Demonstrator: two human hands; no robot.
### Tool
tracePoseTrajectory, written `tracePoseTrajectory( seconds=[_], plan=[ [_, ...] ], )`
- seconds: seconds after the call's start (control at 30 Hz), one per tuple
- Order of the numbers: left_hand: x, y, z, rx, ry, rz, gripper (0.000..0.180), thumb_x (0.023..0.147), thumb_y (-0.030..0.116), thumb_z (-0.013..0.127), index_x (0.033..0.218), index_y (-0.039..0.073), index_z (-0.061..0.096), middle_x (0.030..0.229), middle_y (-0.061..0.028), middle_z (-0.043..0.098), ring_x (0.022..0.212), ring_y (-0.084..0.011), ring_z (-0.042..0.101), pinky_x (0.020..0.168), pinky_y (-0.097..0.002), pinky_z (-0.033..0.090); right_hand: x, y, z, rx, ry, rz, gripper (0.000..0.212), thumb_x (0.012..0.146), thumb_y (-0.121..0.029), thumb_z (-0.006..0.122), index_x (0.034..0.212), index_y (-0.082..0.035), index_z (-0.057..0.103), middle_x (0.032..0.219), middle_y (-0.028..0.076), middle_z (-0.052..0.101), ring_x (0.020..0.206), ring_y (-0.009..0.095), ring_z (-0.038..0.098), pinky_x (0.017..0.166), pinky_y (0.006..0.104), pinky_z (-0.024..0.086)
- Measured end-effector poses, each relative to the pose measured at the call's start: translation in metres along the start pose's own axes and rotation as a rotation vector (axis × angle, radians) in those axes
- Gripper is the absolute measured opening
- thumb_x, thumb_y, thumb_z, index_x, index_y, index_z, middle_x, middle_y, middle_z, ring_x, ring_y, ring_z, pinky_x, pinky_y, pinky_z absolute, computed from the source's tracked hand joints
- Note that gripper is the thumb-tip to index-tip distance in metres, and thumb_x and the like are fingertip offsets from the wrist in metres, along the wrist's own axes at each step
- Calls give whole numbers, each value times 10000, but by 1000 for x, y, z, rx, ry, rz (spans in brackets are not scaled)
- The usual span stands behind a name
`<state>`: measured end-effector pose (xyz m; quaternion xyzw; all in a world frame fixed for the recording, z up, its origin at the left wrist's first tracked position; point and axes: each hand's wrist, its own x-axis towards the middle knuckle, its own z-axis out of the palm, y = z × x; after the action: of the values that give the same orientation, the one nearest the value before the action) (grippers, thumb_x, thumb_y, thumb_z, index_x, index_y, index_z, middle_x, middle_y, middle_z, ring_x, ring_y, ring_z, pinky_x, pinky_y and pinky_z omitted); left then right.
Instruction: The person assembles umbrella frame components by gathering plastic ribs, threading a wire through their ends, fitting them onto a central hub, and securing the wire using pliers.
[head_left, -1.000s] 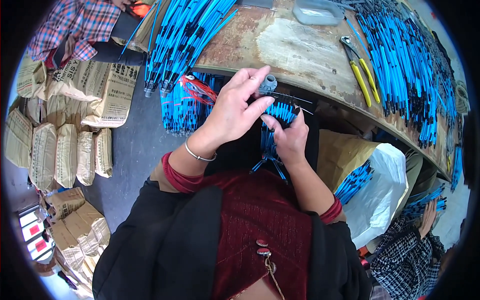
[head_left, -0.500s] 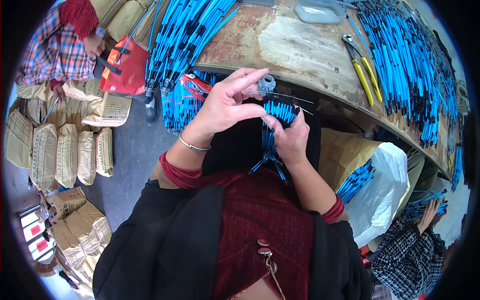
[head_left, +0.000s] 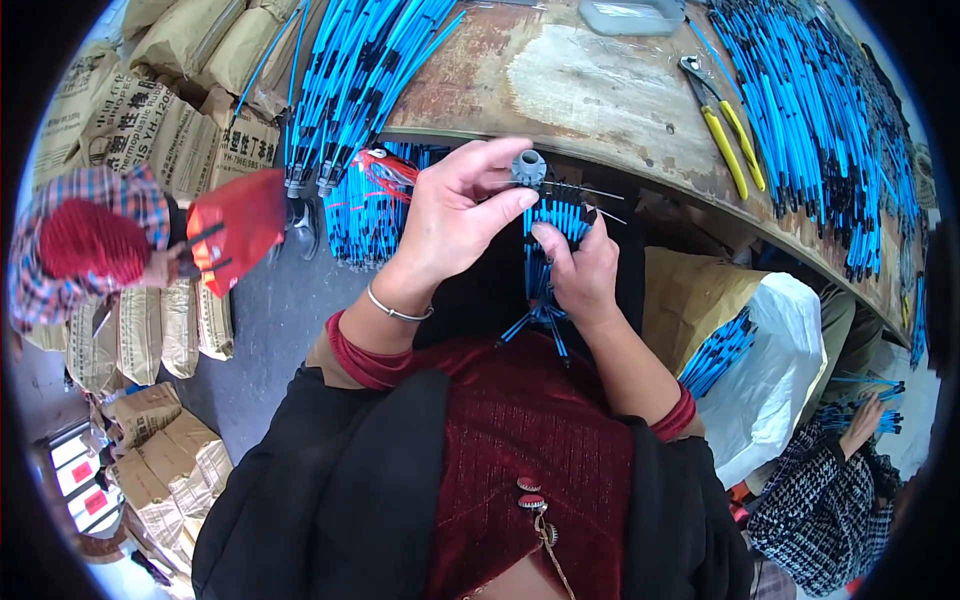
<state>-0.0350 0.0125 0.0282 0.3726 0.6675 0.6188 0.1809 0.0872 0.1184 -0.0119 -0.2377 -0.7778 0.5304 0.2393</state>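
Head view, left hand: I am pinching a small grey plug between thumb and fingertips of my left hand, grip closed on it, above the near edge of the table.
Head view, right hand: my right hand is wrapping closed around a bundle of blue cables, their bare wire ends pointing up at the plug.
Head view, change: compared with a second ago, I am holding both hands in nearly the same spot, plug against the wire ends; I judge the fitting is still underway. A person in a plaid shirt is now coming in at far left with a red bag.
Head view, containers: a white sack at my right is holding blue cables; a clear tray is sitting far on the table, contents unclear.
Head view, table: yellow-handled pliers are lying to the right.
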Motion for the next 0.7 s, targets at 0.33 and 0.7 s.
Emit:
tracePoseTrajectory(
  seconds=[0.33, 0.7],
  plan=[
    [6, 2, -6, -361, -71, -153, 352, 756, -87, 645, 1086, -17, 546, 985, -89, 635, 884, -124, 607, 777, -257, 502, 10, 5, -8, -105, -105, -93, 277, 824, -228, 648, 968, -13, 548, 769, 165, 634, 689, 316, 631, 621, 363, 489],
    [2, -6, -8, -422, 8, -122, 355, 757, -75, 655, 1096, -8, 573, 964, -83, 643, 863, -116, 610, 776, -246, 500, 20, 4, -9, -44, -198, -101, 295, 865, -245, 587, 1053, -22, 543, 772, 158, 634, 713, 323, 637, 644, 367, 490]
  ],
)
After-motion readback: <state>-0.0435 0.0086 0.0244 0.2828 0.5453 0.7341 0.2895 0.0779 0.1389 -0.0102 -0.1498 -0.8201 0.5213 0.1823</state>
